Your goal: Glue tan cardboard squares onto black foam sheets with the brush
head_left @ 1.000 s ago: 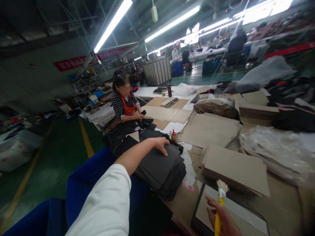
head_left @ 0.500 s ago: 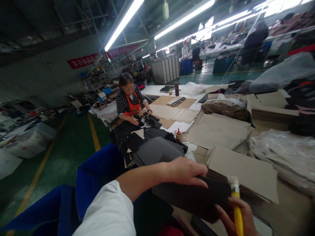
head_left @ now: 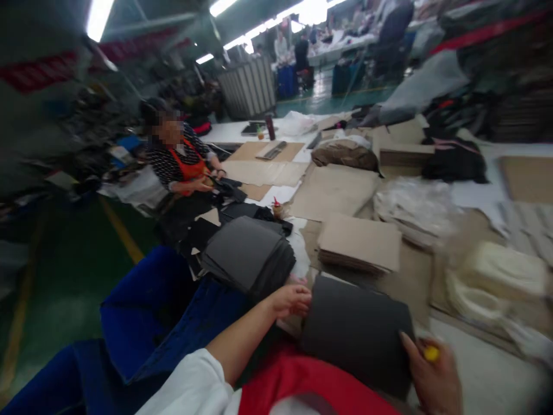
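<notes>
A dark grey sheet (head_left: 358,334) lies tilted in front of me, between my two hands. My left hand (head_left: 291,301) has its fingers curled at the sheet's left edge. At the right edge, my right hand (head_left: 434,369) has its thumb on the sheet and holds a brush, of which only the yellow handle end (head_left: 431,353) shows. Left of the sheet sits a pile of dark grey sheets (head_left: 246,251). Beyond it is a stack of beige boards (head_left: 360,239).
Blue bins (head_left: 151,311) stand at the lower left. Across the table, a person in an orange apron (head_left: 190,164) handles black pieces. A red-capped bottle (head_left: 277,208), clear plastic bags (head_left: 415,204) and a whitish tub (head_left: 479,300) are on the table.
The view has turned right and down. My left hand has drawn back to the sheet's left edge, and the sheet now shows its broad face. The brush bristles are no longer visible.
</notes>
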`<state>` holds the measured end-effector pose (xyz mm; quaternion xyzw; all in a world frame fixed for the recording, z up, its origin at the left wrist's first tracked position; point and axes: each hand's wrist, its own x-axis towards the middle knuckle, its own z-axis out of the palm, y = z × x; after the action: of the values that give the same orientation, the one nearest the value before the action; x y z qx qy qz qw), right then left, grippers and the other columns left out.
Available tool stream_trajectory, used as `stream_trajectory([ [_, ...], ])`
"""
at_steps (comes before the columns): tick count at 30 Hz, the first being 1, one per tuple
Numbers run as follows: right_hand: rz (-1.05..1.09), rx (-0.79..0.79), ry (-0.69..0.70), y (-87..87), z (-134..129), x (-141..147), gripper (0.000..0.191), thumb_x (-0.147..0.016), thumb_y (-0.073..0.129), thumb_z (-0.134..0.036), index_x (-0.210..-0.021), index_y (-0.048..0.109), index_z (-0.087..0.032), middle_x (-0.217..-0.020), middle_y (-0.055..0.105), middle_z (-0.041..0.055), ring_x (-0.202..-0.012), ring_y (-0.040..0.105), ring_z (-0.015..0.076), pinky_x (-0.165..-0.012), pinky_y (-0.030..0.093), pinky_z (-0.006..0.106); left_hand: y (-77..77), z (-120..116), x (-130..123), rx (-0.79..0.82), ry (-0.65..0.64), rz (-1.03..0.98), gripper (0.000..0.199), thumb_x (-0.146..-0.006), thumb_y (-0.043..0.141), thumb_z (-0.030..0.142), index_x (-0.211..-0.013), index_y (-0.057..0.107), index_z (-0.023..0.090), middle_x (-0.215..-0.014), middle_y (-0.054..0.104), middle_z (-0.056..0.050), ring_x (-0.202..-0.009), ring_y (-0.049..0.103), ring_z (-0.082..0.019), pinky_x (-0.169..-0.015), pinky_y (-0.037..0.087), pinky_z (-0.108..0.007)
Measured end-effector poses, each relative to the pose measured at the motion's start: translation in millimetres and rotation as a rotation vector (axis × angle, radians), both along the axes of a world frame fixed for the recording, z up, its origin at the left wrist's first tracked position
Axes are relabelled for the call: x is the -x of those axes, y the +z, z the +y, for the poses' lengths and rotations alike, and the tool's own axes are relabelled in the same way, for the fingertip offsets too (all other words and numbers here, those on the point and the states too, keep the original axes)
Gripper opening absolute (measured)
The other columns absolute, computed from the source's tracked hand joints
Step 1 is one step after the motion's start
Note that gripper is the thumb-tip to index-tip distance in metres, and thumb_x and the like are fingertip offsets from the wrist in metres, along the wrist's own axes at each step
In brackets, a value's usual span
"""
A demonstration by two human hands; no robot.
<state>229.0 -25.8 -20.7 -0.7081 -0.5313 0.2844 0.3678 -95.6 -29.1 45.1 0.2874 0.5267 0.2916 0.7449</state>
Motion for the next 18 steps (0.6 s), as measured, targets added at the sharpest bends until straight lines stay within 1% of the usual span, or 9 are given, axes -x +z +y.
stream_trajectory([
  [1,-0.022,0.029,-0.023,0.7,-2,1,0.05,-0.068,0.052,-0.066,-0.088,0.046,-0.021,-0.079,0.048,0.0022,-0.067,0.049,0.0184,-0.059,0.043,0.034,-15.8,-7,-11,0.018,0.056,-0.034,0.057,-0.055,0.078,0.053,-0.094,0.058,0.016,-0.078,0.065,0.0,-0.064,0.061,-0.011,-0.066,0.049,-0.026],
  [2,-0.036,0.044,-0.001,-1.1,-3,2,0.049,-0.069,0.048,-0.066,-0.087,0.045,-0.02,-0.078,0.05,0.003,-0.066,0.049,0.0182,-0.06,0.043,0.034,-30.3,-11,-21,0.013,0.085,-0.033,0.058,-0.056,0.078,0.051,-0.097,0.058,0.016,-0.083,0.067,-0.003,-0.069,0.063,-0.012,-0.069,0.05,-0.027],
  [4,-0.091,0.093,0.072,-10.9,-1,4,0.045,-0.075,0.042,-0.062,-0.089,0.044,-0.02,-0.078,0.053,0.0049,-0.065,0.05,0.0185,-0.06,0.043,0.034,-55.1,-15,-38,-0.04,0.073,0.078,0.055,-0.061,0.075,0.05,-0.099,0.058,0.014,-0.092,0.069,-0.006,-0.081,0.065,-0.017,-0.076,0.051,-0.03],
  [6,-0.16,0.079,0.121,-23.3,0,3,0.04,-0.079,0.038,-0.058,-0.089,0.044,-0.019,-0.082,0.056,0.0084,-0.067,0.053,0.0199,-0.061,0.044,0.035,-74.1,-12,-47,-0.129,-0.035,0.358,0.044,-0.071,0.067,0.049,-0.097,0.058,0.015,-0.094,0.07,-0.007,-0.086,0.065,-0.019,-0.076,0.051,-0.03],
  [8,-0.224,0.058,0.163,-33.0,1,3,0.036,-0.083,0.037,-0.052,-0.091,0.045,-0.019,-0.084,0.058,0.011,-0.071,0.055,0.0214,-0.063,0.044,0.035,-87.7,-4,-46,-0.199,-0.167,0.667,0.034,-0.079,0.058,0.047,-0.093,0.059,0.015,-0.09,0.07,-0.006,-0.085,0.064,-0.019,-0.071,0.05,-0.028],
  [10,-0.285,0.071,0.191,-39.5,5,5,0.033,-0.085,0.037,-0.047,-0.093,0.046,-0.017,-0.082,0.06,0.0116,-0.071,0.057,0.0222,-0.063,0.044,0.034,-97.1,5,-41,-0.225,-0.239,0.868,0.032,-0.081,0.054,0.046,-0.087,0.059,0.015,-0.082,0.068,-0.005,-0.081,0.063,-0.019,-0.066,0.047,-0.027],
  [13,-0.39,0.125,0.212,-47.4,19,11,0.029,-0.087,0.041,-0.04,-0.101,0.048,-0.015,-0.085,0.062,0.0121,-0.072,0.061,0.0221,-0.063,0.044,0.032,-105.8,20,-33,-0.229,-0.251,1.005,0.032,-0.082,0.052,0.046,-0.082,0.057,0.015,-0.078,0.064,-0.005,-0.079,0.061,-0.019,-0.064,0.043,-0.026],
  [16,-0.47,0.19,0.271,-54.7,36,17,0.027,-0.088,0.046,-0.034,-0.106,0.048,-0.015,-0.094,0.064,0.0132,-0.076,0.063,0.0216,-0.064,0.043,0.03,-109.3,32,-32,-0.225,-0.282,1.117,0.032,-0.082,0.052,0.047,-0.082,0.057,0.016,-0.077,0.063,-0.005,-0.078,0.06,-0.02,-0.065,0.04,-0.026],
  [18,-0.502,0.243,0.315,-57.3,44,19,0.026,-0.088,0.048,-0.033,-0.108,0.049,-0.015,-0.097,0.065,0.0133,-0.078,0.064,0.0213,-0.064,0.043,0.029,-108.1,38,-33,-0.219,-0.337,1.179,0.033,-0.081,0.054,0.049,-0.081,0.058,0.016,-0.078,0.064,-0.007,-0.079,0.06,-0.021,-0.065,0.039,-0.027],
])
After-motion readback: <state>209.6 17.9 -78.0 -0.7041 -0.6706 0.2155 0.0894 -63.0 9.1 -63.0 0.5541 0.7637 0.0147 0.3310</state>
